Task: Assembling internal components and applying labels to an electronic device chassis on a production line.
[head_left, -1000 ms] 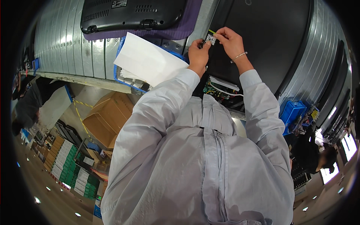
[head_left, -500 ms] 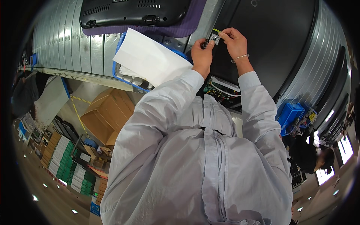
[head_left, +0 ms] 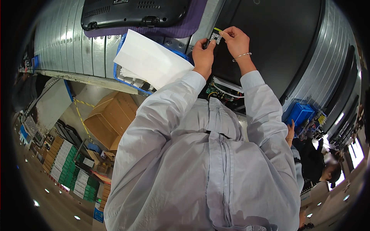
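Over the near left edge of a large black panel [head_left: 269,42], both my hands are at work close together. Between thumb and fingers, my left hand [head_left: 203,57] grips a small black-and-silver part [head_left: 216,37]; its exact kind is too small to tell. My right hand [head_left: 237,41] pinches the end of a thin yellow-green strip [head_left: 217,29] at the far side of that part. Whether strip and part are joined, I cannot tell. Just below my hands, an open section of the panel shows a circuit board [head_left: 221,92] with wires.
Left of my hands, a white sheet [head_left: 150,57] lies across a blue bin [head_left: 115,73] holding white parts. Beyond it, a black plastic housing [head_left: 133,13] rests on a purple mat [head_left: 192,23]. A cardboard box [head_left: 110,121] stands lower left. Right are a blue bin [head_left: 300,112] and a co-worker's hand [head_left: 290,133].
Both my hands have shifted slightly left with the small part and the strip, keeping their grips. A co-worker's hand has appeared by the blue bin on the right.
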The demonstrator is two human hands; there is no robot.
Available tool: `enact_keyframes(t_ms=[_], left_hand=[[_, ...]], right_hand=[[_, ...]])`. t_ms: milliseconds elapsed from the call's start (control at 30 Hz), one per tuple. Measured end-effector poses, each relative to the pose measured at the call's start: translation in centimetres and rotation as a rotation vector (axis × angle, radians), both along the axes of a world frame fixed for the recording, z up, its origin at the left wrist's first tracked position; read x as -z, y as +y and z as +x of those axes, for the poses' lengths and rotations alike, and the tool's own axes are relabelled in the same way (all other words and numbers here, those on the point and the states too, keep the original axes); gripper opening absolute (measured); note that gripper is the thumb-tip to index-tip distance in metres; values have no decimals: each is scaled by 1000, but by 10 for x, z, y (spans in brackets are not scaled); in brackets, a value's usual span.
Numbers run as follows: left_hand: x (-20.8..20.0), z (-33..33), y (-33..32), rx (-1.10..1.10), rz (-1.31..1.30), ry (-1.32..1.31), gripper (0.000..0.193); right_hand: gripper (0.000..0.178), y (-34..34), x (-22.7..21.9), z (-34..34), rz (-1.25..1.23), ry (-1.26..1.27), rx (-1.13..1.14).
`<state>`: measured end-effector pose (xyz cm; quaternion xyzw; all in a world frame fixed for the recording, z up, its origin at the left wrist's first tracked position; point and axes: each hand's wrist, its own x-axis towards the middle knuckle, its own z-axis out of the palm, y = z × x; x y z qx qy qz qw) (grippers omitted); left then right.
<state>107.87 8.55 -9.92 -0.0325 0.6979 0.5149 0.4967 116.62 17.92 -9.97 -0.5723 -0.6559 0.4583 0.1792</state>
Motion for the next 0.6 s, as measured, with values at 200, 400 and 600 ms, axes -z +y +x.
enact_keyframes(t_ms=[200, 400, 600], left_hand=[[18, -17, 10, 269, 13, 182, 44], [28, -52, 38, 515, 25, 410, 47], [14, -32, 32, 634, -1, 498, 54]], right_hand=[[14, 2, -17, 19, -135, 232, 491], [11, -39, -17, 81, -249, 334, 508], [9, -105, -24, 122, -394, 371, 512]])
